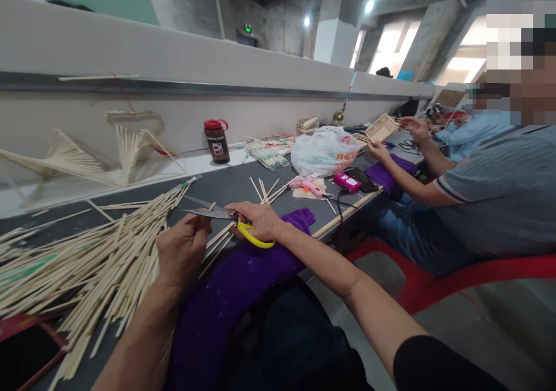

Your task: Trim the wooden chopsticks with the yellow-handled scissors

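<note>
Yellow-handled scissors: gripped in the right hand, blades parted beside the left hand.
Wooden stick: pinched in the closed left hand, tip at the blades.
Stick pile: heaped left of that grip.
Purple cloth: draped below the right hand.
Pink glue gun: laid beyond it.

Single head view, looking forward and down across table.

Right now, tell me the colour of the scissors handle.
The scissors handle is yellow, seen in the head view.
</note>
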Motion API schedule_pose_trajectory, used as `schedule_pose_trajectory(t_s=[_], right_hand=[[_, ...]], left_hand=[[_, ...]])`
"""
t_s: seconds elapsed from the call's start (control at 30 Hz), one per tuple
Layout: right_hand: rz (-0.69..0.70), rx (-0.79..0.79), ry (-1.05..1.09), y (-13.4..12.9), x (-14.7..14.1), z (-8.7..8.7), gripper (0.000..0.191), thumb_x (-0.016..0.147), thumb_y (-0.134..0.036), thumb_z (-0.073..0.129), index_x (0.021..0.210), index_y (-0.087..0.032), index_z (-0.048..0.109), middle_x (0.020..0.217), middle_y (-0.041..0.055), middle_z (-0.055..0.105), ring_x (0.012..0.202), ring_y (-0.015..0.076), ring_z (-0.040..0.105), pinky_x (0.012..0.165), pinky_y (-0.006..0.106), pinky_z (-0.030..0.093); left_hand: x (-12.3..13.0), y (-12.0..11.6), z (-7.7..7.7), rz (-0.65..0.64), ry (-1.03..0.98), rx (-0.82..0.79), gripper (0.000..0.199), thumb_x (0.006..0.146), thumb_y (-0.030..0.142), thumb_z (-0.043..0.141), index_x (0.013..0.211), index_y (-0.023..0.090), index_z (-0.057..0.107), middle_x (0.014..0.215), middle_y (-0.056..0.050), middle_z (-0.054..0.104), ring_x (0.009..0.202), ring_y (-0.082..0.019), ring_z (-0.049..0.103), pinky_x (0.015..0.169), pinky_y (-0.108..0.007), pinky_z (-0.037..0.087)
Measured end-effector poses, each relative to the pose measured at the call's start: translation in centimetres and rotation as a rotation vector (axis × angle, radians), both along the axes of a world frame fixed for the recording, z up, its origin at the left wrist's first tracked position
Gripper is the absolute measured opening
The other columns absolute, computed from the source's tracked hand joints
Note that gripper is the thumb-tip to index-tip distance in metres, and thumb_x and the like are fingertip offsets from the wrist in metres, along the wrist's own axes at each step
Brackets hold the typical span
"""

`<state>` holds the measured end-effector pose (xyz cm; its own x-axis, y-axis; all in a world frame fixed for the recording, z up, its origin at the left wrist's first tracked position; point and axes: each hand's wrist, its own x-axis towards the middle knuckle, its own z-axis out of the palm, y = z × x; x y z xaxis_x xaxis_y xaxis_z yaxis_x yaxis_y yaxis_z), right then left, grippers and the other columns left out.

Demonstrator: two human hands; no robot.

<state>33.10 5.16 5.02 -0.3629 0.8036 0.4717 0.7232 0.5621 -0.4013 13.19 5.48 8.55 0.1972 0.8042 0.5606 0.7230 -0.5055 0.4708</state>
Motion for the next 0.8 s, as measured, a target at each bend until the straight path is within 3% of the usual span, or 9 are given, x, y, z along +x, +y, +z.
schedule_pose_trajectory(t_s=[0.17,0.47,0.8], right_hand=[[0.003,-0.045,-0.026,0.0,0.0,0.1,0.047,0.084,-0.022,0.059,0.130,-0.019,0.052,0.123,0.0064,0.066,0.095,0.0148,0.063,0.088,0.029,0.050],[-0.061,-0.024,-0.048,-0.2,-0.4,-0.4,0.041,0.083,-0.024,0.056,0.125,-0.022,0.055,0.118,0.0052,0.069,0.104,0.0182,0.064,0.091,0.032,0.050],[-0.049,-0.010,0.030,-0.3,-0.4,-0.5,0.046,0.078,-0.022,0.060,0.124,-0.018,0.057,0.110,0.0045,0.070,0.080,0.0131,0.062,0.077,0.026,0.050]], left_hand=[[-0.1,0.0,-0.2,-0.006,-0.016,0.000,0.024,0.085,0.032,0.048,0.069,0.018,0.058,0.062,-0.001,0.062,0.060,-0.012,0.056,0.065,-0.022,0.037],[-0.4,0.8,-1.4,-0.006,0.000,0.067,0.023,0.086,0.033,0.046,0.075,0.020,0.062,0.063,-0.002,0.065,0.063,-0.017,0.062,0.063,-0.025,0.041],[-0.2,0.0,-0.7,0.003,-0.030,0.045,0.025,0.087,0.035,0.050,0.092,0.020,0.070,0.078,-0.003,0.073,0.069,-0.018,0.066,0.063,-0.024,0.043]])
